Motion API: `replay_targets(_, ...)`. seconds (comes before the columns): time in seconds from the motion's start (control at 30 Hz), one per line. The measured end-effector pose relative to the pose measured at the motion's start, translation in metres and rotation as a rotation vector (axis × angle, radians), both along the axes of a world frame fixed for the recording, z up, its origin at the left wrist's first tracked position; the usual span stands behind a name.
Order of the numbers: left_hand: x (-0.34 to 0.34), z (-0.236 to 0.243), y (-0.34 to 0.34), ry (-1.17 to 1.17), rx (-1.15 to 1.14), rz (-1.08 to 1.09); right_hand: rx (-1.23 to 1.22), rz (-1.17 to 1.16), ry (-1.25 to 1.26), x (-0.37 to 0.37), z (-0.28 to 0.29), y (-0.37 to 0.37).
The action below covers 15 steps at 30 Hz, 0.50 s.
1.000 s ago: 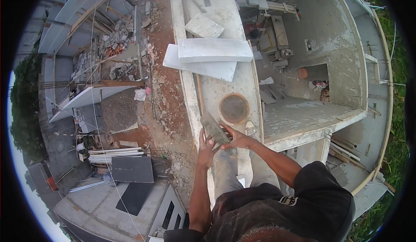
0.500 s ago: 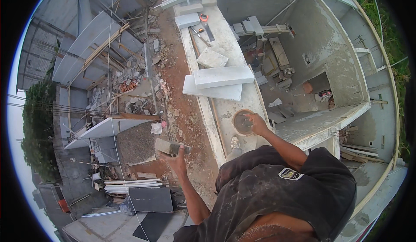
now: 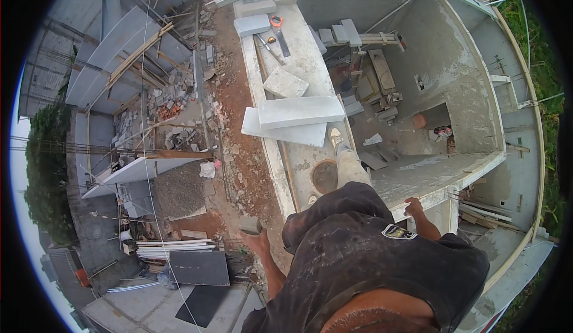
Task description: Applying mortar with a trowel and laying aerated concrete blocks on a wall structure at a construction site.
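Observation:
Low on the left, my left hand is closed around a grey block piece, seen nearly end-on. My right hand hangs by my side above the edge of the wall, its fingers loosely bent and apart, with nothing visible in them. Between my legs, a round brown-rimmed bucket with grey contents stands on the concrete slab. One shoe is planted beyond the bucket, beside two long white blocks lying crossed on one another.
Farther along the slab lie a squarish block, a handsaw with an orange handle, a hammer-like tool and more white blocks. The slab drops off to a rubble-strewn ground on the left and a walled room on the right.
I have stepped forward, one leg now beyond the bucket. My right hand has left the bucket and swung back to my side. My left hand has lowered, still holding the block piece.

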<state>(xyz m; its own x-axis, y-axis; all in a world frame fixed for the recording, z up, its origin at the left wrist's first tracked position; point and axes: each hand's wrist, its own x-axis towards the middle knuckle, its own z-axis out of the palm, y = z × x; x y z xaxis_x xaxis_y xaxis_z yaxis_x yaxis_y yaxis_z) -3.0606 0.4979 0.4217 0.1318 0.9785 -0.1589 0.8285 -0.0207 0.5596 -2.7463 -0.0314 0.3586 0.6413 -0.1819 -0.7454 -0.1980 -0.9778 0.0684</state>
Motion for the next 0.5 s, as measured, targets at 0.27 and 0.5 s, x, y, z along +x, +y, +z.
replay_targets(0.27,0.191,0.021,0.046,-0.078,-0.082,-0.222,0.271,-0.122,-0.043,0.175,-0.057,0.000)
replay_targets(0.5,0.266,0.028,0.056,-0.118,-0.053,-0.102,0.332,-0.011,-0.305,0.375,-0.006,0.068)
